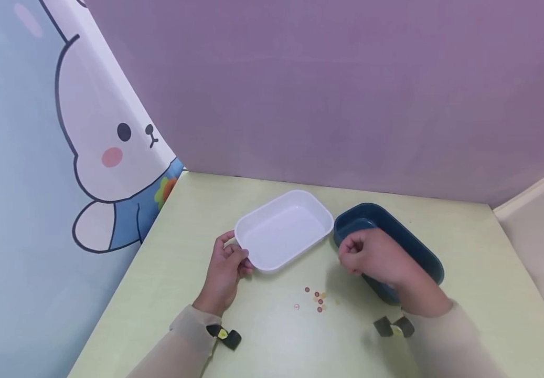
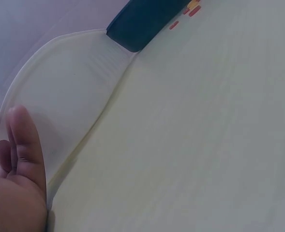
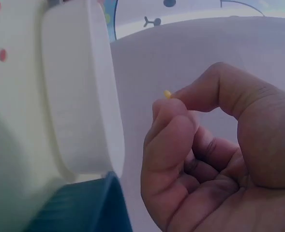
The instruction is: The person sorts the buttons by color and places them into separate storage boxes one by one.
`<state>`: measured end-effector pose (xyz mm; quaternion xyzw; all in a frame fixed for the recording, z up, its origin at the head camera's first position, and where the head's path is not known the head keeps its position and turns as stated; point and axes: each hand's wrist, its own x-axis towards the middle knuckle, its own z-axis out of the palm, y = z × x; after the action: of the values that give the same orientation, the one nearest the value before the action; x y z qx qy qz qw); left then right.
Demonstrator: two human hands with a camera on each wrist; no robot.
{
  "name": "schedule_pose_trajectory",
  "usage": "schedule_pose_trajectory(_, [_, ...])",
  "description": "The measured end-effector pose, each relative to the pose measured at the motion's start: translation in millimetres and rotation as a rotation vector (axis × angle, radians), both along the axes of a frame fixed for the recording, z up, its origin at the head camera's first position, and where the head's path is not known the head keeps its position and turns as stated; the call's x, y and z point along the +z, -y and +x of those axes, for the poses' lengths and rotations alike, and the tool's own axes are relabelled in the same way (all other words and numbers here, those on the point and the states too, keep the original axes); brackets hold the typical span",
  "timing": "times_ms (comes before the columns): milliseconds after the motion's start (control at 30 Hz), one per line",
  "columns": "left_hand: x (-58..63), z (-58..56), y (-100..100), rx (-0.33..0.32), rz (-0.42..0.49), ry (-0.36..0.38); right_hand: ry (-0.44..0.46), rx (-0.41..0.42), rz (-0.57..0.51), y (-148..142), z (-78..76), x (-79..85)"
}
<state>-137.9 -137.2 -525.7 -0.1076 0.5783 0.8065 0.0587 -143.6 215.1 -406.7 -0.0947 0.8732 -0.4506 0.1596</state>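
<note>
My left hand (image 1: 224, 270) holds the near left end of a white rectangular tray (image 1: 283, 231), its thumb at the rim. In the left wrist view, fingers (image 2: 26, 140) lie against the tray's side. My right hand (image 1: 377, 257) is above the near left side of a dark teal tray (image 1: 415, 239) and hides part of it. Between thumb and forefinger it pinches a tiny yellow piece (image 3: 167, 94), plain in the right wrist view. Several small, flat round red pieces (image 1: 320, 301) and yellow pieces (image 1: 323, 295) lie scattered on the table in front of the trays.
The two trays stand nearly corner to corner on the pale yellow table (image 1: 272, 346). A purple wall (image 1: 323, 94) rises behind the table's back edge. At the left is a blue panel with a cartoon animal (image 1: 106, 126); a pale panel (image 1: 543, 210) stands at the right.
</note>
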Motion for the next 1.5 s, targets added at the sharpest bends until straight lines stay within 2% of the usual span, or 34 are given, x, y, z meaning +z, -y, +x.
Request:
schedule_pose_trajectory(167, [1.4, -0.6, -6.4, 0.002, -0.004, -0.004, 0.058, 0.045, -0.048, -7.2, -26.8, 10.5])
schedule_pose_trajectory(333, [-0.4, -2.0, -13.4, -0.003, 0.005, -0.017, 0.111, 0.042, -0.04, -7.5, -52.7, 14.8])
schedule_pose_trajectory(567, [-1.0, -2.6, -18.9, -0.004, 0.014, -0.014, 0.146, 0.043, 0.008, 3.8, -84.6, 16.8])
schedule_pose_trajectory(800, [0.3, -3.4, -20.7, -0.012, 0.008, -0.031, 0.207, 0.036, 0.008, 17.7, -112.1, 16.6])
schedule_pose_trajectory(1233, [-2.6, -6.1, -20.2, -0.013, 0.002, -0.037, 0.333, -0.037, -0.043, 45.7, -146.4, 14.1])
schedule_pose_trajectory(1500, [0.5, -4.2, -22.9, -0.02, 0.007, -0.038, 0.397, -0.056, 0.003, 54.1, -153.3, 7.9])
